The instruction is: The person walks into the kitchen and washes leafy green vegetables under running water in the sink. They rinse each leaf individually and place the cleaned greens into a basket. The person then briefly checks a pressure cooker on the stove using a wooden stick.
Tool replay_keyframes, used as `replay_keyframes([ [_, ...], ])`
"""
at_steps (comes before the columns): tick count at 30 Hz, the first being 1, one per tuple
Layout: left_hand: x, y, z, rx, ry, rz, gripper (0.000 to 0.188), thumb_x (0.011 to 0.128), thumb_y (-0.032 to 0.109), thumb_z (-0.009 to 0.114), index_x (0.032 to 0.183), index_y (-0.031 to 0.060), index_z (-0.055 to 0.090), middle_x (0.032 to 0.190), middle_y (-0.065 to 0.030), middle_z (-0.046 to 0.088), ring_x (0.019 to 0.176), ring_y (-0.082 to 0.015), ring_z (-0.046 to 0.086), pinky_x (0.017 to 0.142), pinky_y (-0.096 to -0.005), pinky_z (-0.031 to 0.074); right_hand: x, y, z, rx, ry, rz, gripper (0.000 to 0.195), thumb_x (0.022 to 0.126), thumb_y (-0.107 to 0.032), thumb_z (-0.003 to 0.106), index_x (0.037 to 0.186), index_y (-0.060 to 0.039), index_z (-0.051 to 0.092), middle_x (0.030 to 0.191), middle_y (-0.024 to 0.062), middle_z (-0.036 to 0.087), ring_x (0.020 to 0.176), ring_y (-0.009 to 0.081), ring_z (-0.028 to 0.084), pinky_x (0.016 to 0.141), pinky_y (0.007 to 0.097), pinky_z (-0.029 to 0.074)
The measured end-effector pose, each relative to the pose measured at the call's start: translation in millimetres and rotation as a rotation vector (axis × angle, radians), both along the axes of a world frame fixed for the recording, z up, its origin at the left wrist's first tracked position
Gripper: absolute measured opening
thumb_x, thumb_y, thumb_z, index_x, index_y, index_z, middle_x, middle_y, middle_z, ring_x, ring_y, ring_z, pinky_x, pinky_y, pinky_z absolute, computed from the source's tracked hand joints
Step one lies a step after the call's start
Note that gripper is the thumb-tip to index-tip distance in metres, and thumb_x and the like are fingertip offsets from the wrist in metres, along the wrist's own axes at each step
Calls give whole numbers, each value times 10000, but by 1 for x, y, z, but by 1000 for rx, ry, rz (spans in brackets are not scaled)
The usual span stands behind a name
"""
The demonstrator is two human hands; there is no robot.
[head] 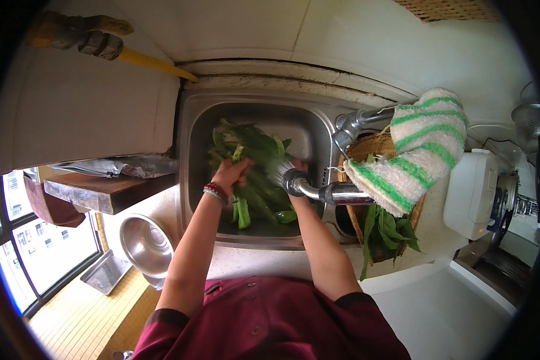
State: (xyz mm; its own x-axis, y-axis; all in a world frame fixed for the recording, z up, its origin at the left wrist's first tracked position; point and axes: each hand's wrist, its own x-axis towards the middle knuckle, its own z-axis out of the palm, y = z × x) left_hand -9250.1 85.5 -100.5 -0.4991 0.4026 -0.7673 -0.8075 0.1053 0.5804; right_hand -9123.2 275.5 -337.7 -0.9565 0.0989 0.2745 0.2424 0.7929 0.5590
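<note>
Leafy green vegetables (256, 193) lie in a stainless steel sink (308, 128), partly blurred. My left hand (231, 173), with bead bracelets at the wrist, is closed around a green stalk on the left side of the basin. Water sprays from the faucet's spray head (292, 180) onto the greens. Behind that head, my right hand (299, 168) is mostly hidden at the right side of the basin, so its grip cannot be made out. A green-striped towel (432, 144) wraps the faucet pipe.
Right of the basin, a wicker basket (414, 220) holds more leafy greens (387, 229). A metal bowl (146, 243) and a thick wooden board (103, 191) are at the left. A yellow hose (153, 63) runs down behind the sink's back left corner. A white appliance (470, 193) stands farther right.
</note>
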Motion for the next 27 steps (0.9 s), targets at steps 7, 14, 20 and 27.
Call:
replay_keyframes([
  [7,14,27,-44,-61,40,-25,201,904,170,503,980,0,578,783,-93,603,567,-158,558,481,-298,447,4,-3,7,-653,-231,-47,173,847,-271,538,840,-102,573,852,89,590,753,184,558,671,341,451],
  [14,8,27,-27,-22,9,-5,188,908,168,501,985,16,581,794,-87,604,603,-163,568,495,-297,455,-23,-2,49,-3542,756,-652,289,873,-342,513,853,-63,587,835,80,591,748,209,545,687,355,455],
  [20,21,58,-47,-7,154,53,264,899,194,543,1122,62,591,971,-43,621,836,-141,584,596,-282,466,3,4,102,-2126,219,-232,214,890,-200,479,1032,-56,547,832,13,559,755,124,520,752,258,411],
  [27,11,66,-30,39,342,-101,257,857,170,608,1095,71,606,936,18,636,826,-77,556,631,-245,452,28,-4,69,-1899,0,-23,408,891,-270,469,1227,-39,475,1237,112,510,1150,235,454,1011,361,328],
])
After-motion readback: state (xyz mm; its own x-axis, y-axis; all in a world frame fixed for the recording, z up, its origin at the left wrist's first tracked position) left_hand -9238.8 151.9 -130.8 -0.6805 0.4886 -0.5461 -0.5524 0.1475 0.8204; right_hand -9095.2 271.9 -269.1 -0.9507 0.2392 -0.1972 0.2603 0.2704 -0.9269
